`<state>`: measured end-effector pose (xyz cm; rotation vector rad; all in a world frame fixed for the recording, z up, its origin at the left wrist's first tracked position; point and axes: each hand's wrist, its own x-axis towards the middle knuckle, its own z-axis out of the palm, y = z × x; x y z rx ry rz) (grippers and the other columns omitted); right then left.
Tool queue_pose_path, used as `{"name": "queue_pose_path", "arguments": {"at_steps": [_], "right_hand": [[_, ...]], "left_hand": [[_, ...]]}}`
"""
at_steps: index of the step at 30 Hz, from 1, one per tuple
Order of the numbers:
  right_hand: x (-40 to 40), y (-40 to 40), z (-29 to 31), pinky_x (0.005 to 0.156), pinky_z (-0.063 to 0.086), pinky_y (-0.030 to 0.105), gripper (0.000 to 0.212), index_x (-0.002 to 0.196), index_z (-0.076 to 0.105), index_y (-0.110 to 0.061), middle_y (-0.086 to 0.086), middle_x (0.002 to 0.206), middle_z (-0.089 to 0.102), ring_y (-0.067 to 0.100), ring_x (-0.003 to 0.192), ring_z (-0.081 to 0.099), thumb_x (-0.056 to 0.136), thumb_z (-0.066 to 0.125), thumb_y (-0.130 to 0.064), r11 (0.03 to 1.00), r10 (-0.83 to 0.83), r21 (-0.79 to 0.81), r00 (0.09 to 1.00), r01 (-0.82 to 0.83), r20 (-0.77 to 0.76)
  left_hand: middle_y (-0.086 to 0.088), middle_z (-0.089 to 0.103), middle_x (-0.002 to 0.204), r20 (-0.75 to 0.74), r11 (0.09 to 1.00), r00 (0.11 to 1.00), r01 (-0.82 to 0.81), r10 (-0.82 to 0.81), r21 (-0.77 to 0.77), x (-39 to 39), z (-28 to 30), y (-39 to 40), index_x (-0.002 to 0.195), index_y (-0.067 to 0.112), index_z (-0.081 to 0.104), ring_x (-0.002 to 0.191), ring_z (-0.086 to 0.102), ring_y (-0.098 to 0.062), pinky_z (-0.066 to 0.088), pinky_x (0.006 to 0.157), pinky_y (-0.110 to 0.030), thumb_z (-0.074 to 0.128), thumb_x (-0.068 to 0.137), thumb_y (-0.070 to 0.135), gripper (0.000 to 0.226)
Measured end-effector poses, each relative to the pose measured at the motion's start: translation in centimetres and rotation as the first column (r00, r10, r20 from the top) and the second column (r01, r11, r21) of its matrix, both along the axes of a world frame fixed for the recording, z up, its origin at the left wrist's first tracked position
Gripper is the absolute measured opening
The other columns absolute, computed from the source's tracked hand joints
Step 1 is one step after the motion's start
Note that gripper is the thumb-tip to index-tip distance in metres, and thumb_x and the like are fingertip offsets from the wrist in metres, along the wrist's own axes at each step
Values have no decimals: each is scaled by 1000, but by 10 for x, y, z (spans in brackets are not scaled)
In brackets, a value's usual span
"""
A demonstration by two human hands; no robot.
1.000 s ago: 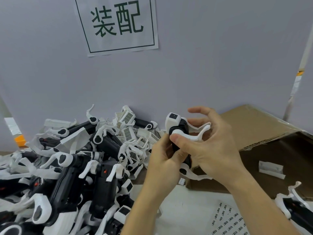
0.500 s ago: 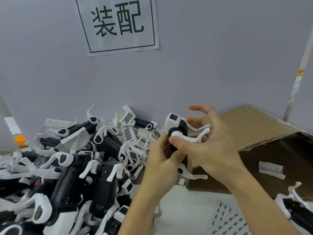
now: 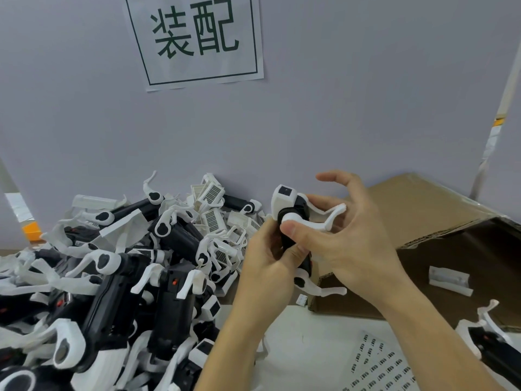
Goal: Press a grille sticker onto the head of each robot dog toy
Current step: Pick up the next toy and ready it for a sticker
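Both hands hold one black-and-white robot dog toy [image 3: 290, 210] upright in mid-air, its white head on top with a small black square on it. My left hand [image 3: 267, 266] grips the black body from the left, thumb across its front. My right hand [image 3: 344, 244] grips it from the right, thumb on the white shoulder joint, while its upper fingers curl loosely above a white leg. A sheet of small grille stickers [image 3: 380, 365] lies on the white table at lower right.
A big pile of robot dog toys [image 3: 118, 272] fills the left half of the table up to the grey wall. An open cardboard box [image 3: 451, 221] stands at right with a white part [image 3: 449, 282] inside. Another toy [image 3: 490, 342] lies at the right edge.
Almost nothing has changed: both hands keep hold of the same toy, which has shifted and turned only slightly.
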<state>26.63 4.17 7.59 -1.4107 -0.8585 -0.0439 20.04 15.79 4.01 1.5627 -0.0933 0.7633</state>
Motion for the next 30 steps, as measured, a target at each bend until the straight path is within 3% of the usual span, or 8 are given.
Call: {"name": "queue_pose_path", "arguments": {"at_steps": [3,7,11,14,18,21,26,30], "right_hand": [[1,-4,4,85,58,19,81,137,42,-48,-5,123,70,4,107,70,63,74,-58,992,124,-29,991,-125,-55],[11,-20,13,103,50,34,63,138,48,-44,-12,123,70,1,116,65,78,52,-65,999,9,-49,999,-11,-35],[17,-28,17,83,58,32,26,118,67,-36,-10,111,75,10,100,73,105,48,-23,992,14,-125,994,-28,-112],[18,-27,10,84,62,36,36,119,67,-31,-4,111,74,12,94,75,103,49,-4,921,101,-360,983,-151,-154],[14,-23,-1,82,63,35,36,125,59,-36,-8,104,74,15,93,75,97,65,-15,749,307,-548,928,-373,-212],[5,-12,-6,74,60,26,30,124,58,-29,-5,103,76,16,93,76,95,68,-28,714,395,-511,878,-479,-270],[-5,15,-20,70,55,28,13,113,64,-28,0,95,77,19,87,75,103,56,-31,862,331,-292,896,-416,-297],[-6,25,-27,66,50,28,17,115,64,-29,-4,85,73,12,73,68,105,51,-25,876,338,-222,873,-429,-353]], "left_hand": [[-4,77,107,-7,961,1000,7,-9,-276,-1,1,-3,118,16,61,102,73,-24,62,84,-41,65,86,19,32],[-10,75,113,39,830,999,51,-35,-556,-5,9,3,121,13,66,97,74,-24,61,84,-46,56,84,31,43],[-15,74,113,79,684,992,124,-97,-719,-10,17,4,130,6,63,94,69,-28,55,92,-47,44,100,27,42],[-14,74,108,87,643,988,148,-127,-751,-10,19,5,129,5,63,90,68,-27,61,72,-36,40,102,28,42],[-15,73,108,72,659,992,126,-108,-741,-9,16,6,122,4,68,90,67,-28,56,86,-45,41,102,29,42],[-13,72,101,16,695,997,67,-80,-716,-7,12,6,105,9,78,90,68,-29,52,92,-49,44,101,35,43],[-13,73,108,-36,751,999,-49,33,-659,-7,10,7,120,15,71,95,72,-30,58,80,-46,44,100,42,43],[-24,67,123,-38,777,998,-62,49,-626,-8,10,6,125,14,66,103,69,-38,56,82,-48,43,101,42,43]]}}
